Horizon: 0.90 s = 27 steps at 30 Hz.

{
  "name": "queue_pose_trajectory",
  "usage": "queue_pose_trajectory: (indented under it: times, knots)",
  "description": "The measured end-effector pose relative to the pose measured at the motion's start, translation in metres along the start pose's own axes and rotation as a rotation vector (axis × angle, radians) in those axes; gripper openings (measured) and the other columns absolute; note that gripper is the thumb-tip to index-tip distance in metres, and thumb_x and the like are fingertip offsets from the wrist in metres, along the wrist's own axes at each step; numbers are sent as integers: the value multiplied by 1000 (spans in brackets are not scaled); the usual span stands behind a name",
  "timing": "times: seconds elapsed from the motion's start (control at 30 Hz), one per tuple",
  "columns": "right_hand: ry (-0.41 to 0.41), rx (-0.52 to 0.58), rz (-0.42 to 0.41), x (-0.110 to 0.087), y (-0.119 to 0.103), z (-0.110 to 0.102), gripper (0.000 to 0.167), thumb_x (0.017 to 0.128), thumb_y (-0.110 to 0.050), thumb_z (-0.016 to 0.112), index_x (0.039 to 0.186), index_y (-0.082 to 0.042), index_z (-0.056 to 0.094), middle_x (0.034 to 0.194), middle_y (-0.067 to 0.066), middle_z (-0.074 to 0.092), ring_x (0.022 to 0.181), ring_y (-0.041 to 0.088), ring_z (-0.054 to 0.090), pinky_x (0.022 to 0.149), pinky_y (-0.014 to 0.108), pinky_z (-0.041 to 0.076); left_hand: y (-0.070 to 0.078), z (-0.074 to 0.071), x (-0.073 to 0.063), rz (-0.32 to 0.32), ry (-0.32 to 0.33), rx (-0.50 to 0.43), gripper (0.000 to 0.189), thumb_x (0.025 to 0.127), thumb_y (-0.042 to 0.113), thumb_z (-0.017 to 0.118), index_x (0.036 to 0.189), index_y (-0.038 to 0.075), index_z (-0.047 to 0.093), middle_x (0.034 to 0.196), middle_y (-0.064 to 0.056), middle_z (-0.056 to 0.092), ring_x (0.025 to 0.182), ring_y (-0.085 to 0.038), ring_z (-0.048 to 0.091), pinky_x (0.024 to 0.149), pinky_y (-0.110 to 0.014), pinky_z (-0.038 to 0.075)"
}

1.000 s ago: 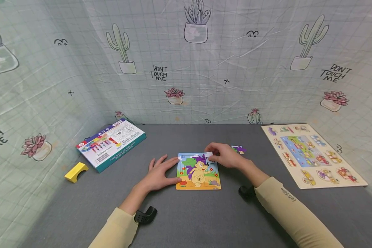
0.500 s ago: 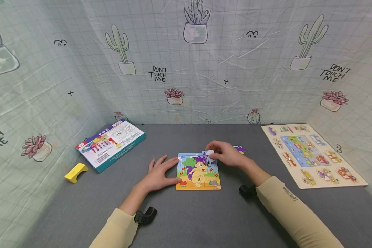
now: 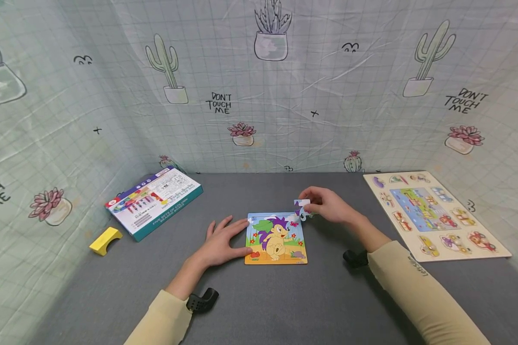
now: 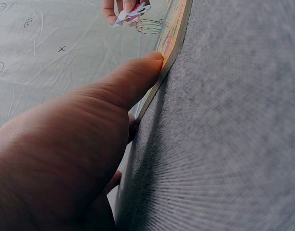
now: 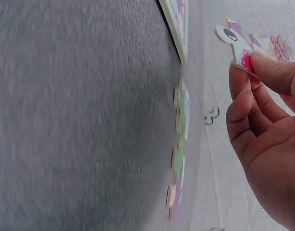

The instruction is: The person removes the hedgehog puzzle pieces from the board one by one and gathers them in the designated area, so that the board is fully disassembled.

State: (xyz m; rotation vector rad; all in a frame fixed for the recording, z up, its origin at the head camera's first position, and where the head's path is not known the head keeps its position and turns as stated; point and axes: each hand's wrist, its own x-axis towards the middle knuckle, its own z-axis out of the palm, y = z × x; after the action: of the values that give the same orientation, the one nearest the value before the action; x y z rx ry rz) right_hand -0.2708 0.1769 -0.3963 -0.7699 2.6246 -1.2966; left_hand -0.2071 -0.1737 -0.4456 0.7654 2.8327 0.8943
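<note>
A square hedgehog jigsaw puzzle (image 3: 276, 244) lies flat on the grey table. My left hand (image 3: 219, 244) rests at its left side, fingers fairly straight, with thumb and fingertips touching the edge. In the left wrist view the thumb (image 4: 138, 79) presses on the board's rim. Just off the puzzle's upper right corner, my right hand (image 3: 328, 205) pinches a jigsaw piece (image 3: 302, 210) between thumb and fingers, raised above the table. The right wrist view shows that piece (image 5: 241, 45) with purple, a black-and-white spot and red on it. Loose jigsaw pieces (image 5: 181, 113) lie on the table below this hand.
A box of column beads (image 3: 155, 201) lies at the back left, with a yellow arch block (image 3: 106, 240) in front of it. At the right lies a large wooden picture board (image 3: 407, 232). A printed cloth (image 3: 285, 143) hangs behind and at both sides.
My right hand has lifted a jigsaw piece from the puzzle's upper right corner and carried it right and away from me. My left hand has stayed still.
</note>
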Motion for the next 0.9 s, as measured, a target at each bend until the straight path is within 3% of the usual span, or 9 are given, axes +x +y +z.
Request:
queue_pose_trajectory:
  times: [0.27, 0.53, 0.73, 0.9]
  knots:
    - [53, -8, 23, -7, 14, -15, 20, 100, -5, 64, 119, 1, 64, 102, 12, 66, 85, 34, 60, 67, 35, 48, 0, 0, 0, -2, -1, -4, 78, 89, 48, 75, 153, 13, 47, 154, -8, 46, 150, -39, 18, 111, -69, -3]
    - [84, -20, 60, -20, 28, -33, 22, 100, -7, 64, 121, 2, 63, 101, 13, 66, 84, 25, 58, 68, 34, 49, 0, 1, 0, -11, -9, 0, 78, 89, 48, 75, 153, 13, 47, 155, -7, 45, 150, -38, 17, 112, -68, -4]
    - [102, -24, 90, -29, 42, -46, 23, 102, -8, 62, 122, 1, 62, 102, 13, 66, 86, 23, 60, 74, 36, 52, 2, 0, 0, -24, -7, 1, 78, 88, 48, 75, 153, 13, 48, 154, -7, 46, 150, -38, 16, 112, -68, -4]
    - [119, -25, 87, -36, 50, -55, 22, 101, -7, 62, 121, 2, 62, 101, 15, 66, 83, 25, 59, 70, 31, 48, 1, 0, 0, -15, -4, 5, 78, 88, 48, 75, 153, 14, 47, 155, -6, 45, 150, -38, 16, 112, -68, -4]
